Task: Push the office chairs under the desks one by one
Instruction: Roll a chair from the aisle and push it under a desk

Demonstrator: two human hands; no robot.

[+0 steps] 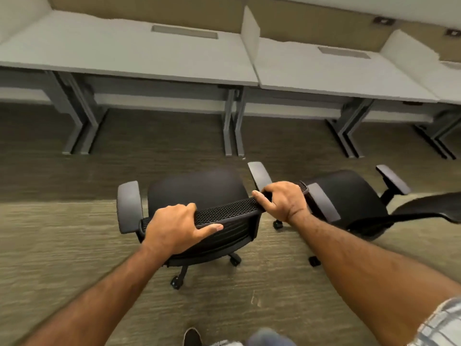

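— Gripping what, exactly, when the shot was taken?

— Both hands were closed over the top edge of the mesh backrest [224, 211] of the nearer office chair [197, 196]. The left hand [174, 228] wrapped the rail towards its left end, fingers curled over the far side and thumb lying along the near face. The right hand [282, 201] clamped the right corner, knuckles up, index finger stretched along the rail.

— So neither grip was loose?

— No, each was tight around the backrest and held nothing else.

— And where did that chair stand?

— Straight ahead of the grip, on the carpet [74, 233], seat facing away from the person, armrests out to either side. It was well short of the table [124, 53] beyond it, not yet under it.

— Anything beside it?

— A second chair [349, 196] stood just to the right of the right hand, turned at an angle, its armrest close behind that hand. Another table [336, 73] lay beyond it, joined to the first in a row, with a divider panel [249, 31] between them.

— Below the grip?

— Bare forearms, a checked sleeve [441, 325] at the right, and a shoe [192, 337].
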